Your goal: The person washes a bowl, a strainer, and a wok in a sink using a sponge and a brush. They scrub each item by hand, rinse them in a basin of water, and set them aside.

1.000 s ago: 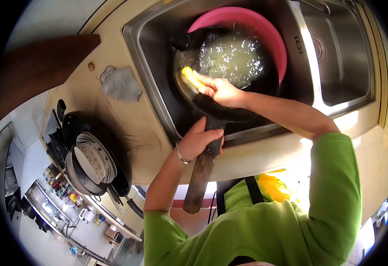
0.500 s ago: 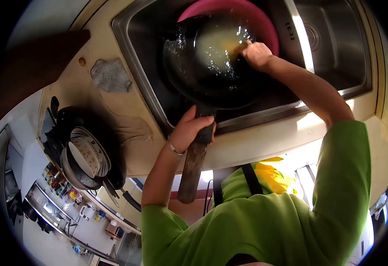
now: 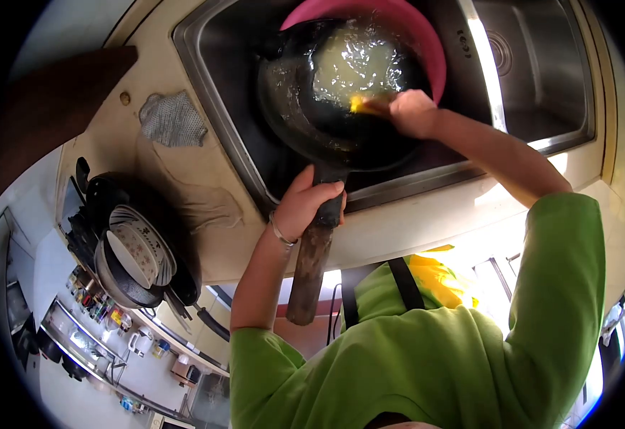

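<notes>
My left hand is wrapped around the long worn handle of a dark wok, near where it joins the pan. The wok rests tilted in the sink, over the rim of a pink basin. Cloudy, shiny water lies in its far part. At the right side of the wok, my right hand is closed on a brown brush with a yellow tip. That tip is at the wok's inner surface, close to the water's near edge. The fingers partly hide the brush.
A steel sink surrounds the wok, with a second bowl to the right. On the counter at left lie a grey mesh cloth and a pale, limp cloth. Stacked bowls and pans stand at the counter's left end.
My right hand has moved a little nearer, bringing the yellow brush tip down and left inside the wok. The water has shifted toward the far side. My left hand keeps its hold.
</notes>
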{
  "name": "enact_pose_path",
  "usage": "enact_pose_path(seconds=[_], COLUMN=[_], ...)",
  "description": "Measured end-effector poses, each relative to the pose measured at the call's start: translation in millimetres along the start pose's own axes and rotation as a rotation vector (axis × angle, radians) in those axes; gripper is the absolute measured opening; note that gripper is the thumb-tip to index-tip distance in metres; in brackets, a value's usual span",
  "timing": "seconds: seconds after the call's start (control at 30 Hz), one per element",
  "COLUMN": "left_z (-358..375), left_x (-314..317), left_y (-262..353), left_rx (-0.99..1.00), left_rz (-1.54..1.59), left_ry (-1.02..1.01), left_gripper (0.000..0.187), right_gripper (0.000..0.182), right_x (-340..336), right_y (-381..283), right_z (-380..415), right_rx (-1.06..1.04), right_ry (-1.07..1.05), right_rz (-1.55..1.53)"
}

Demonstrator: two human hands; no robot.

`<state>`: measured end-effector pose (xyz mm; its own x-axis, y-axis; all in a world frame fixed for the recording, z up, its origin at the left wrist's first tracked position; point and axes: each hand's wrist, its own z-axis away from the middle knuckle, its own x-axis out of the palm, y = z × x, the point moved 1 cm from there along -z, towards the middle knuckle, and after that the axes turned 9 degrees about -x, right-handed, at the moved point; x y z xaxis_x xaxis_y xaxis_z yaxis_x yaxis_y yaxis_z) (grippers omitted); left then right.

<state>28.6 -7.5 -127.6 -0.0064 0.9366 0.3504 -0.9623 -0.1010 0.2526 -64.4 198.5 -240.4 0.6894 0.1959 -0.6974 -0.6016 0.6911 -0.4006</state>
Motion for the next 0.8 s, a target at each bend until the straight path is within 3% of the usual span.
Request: enact_pose_path(seconds=[0.03,0.07,0.13,0.2,0.23,0.27,0.33,0.4,0.43,0.47,0.53,0.57,0.67,0.7,0.73,0.8], left_z=[-1,-2,-1,0,-1,-2,-1,-1,-1,-1,-1,0,1,1,1,0], left_x=[-1,0,1,1,-1,-2,-1,1,2,2,1,1,2,3,3,3], left_y=[0,0,3,2,2,2,1,2,1,2,3,3,2,1,0,2], left_rx=[0.018,0.034,0.029,0.011,-0.001,-0.015,0.002,0.032,0.036,0.042,0.031,0.019,0.024,0.024,0.019,0.033], left_rz=[0.005,0.016,0.013,0.016,0.002,-0.016,-0.019,-0.023,-0.01,0.001,-0.017,-0.033,-0.005,-0.006,-0.005,-0.007], left_ry=[-0.013,-0.024,-0.02,-0.015,-0.007,-0.001,0.003,0.008,0.0,-0.006,0.014,0.03,0.041,0.039,0.05,0.06], left_gripper=[0.02,0.021,0.02,0.019,0.018,0.017,0.016,0.015,0.015,0.015,0.016,0.016,0.016,0.016,0.016,0.016], right_gripper=[0.04,0.042,0.045,0.046,0.031,0.036,0.039,0.041,0.041,0.041,0.04,0.038,0.04,0.043,0.045,0.044], right_x=[-5,-8,3,1,6,19,0,5,8,15,27,10,-1,-9,-19,-17], right_y=[5,13,18,3,-9,-12,-19,1,12,16,13,-3,-30,-26,-16,6], right_z=[-3,-16,-35,-50,-45,-40,-10,-1,-14,-26,-44,-36,3,12,18,8], right_rx=[0.037,0.087,0.096,0.108,0.042,-0.129,-0.157,-0.098,-0.049,-0.048,-0.018,0.029,-0.222,-0.216,-0.109,-0.002], right_ry=[0.094,-0.079,0.274,0.215,0.292,0.456,0.153,0.154,0.047,0.053,0.362,0.21,0.213,0.199,0.003,-0.048], right_rz=[-0.008,0.099,-0.08,-0.185,-0.279,-0.241,-0.201,-0.068,-0.009,-0.006,-0.079,-0.163,-0.225,-0.142,-0.075,0.026])
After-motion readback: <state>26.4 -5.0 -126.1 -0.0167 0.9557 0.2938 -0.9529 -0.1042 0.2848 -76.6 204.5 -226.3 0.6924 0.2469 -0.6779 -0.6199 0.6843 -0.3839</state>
